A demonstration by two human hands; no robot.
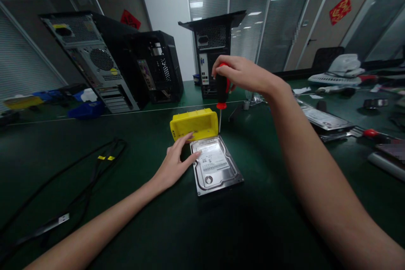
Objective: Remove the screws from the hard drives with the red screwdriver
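A silver hard drive (218,164) lies flat on the green table, its white label facing up. My left hand (175,158) rests at its left edge with fingers spread, thumb on the label and fingertips by the yellow bin. In my right hand (232,71) is a red and black screwdriver (222,93), held upright with the fingers wrapped around its handle top. Its shaft points down to the far right corner of the drive; whether the tip sits in a screw is too small to tell. Touching the drive's far end is a yellow plastic bin (196,124) with small bits inside.
Black computer cases (104,59) stand at the back left, another case (215,50) at the back centre. A black cable (95,173) lies on the left. More hard drives (327,118) and a red-handled tool (371,133) lie on the right. A blue bin (85,110) sits far left.
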